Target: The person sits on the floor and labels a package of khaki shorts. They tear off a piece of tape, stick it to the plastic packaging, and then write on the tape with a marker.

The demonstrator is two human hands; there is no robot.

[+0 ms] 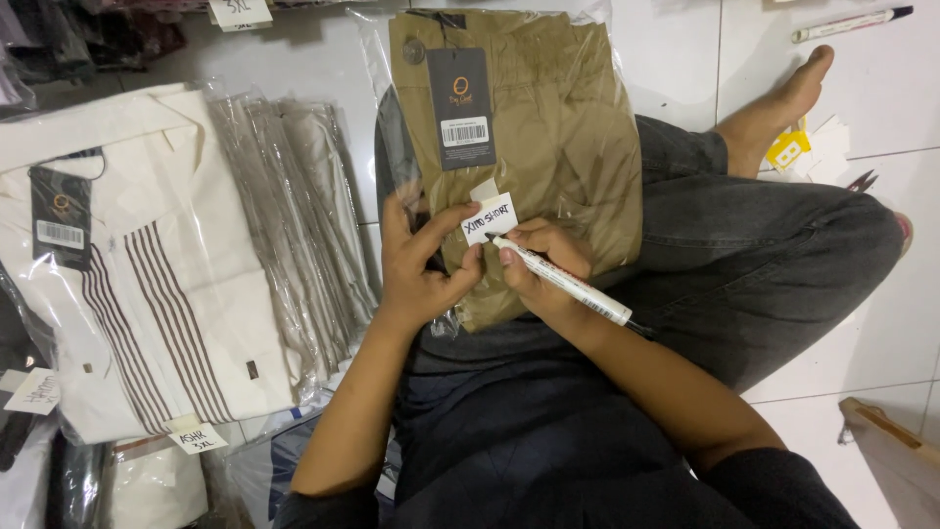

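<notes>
A khaki garment in a clear plastic bag (548, 127) lies on my lap, with a dark hang tag near its top. On the bag sits a small white paper label (491, 219) with handwriting. My left hand (421, 260) pins the label down with thumb and fingers at its left edge. My right hand (548, 269) grips a white marker (568, 282), its dark tip touching the label's lower edge.
To my left a stack of bagged cream shirts with brown stripes (147, 264) lies on the white tiled floor (881, 88), with small handwritten labels. My crossed legs in dark jeans (764, 264) fill the right. Another marker (852, 22), yellow and white tags (803, 147) and a wooden edge (896, 451) lie nearby.
</notes>
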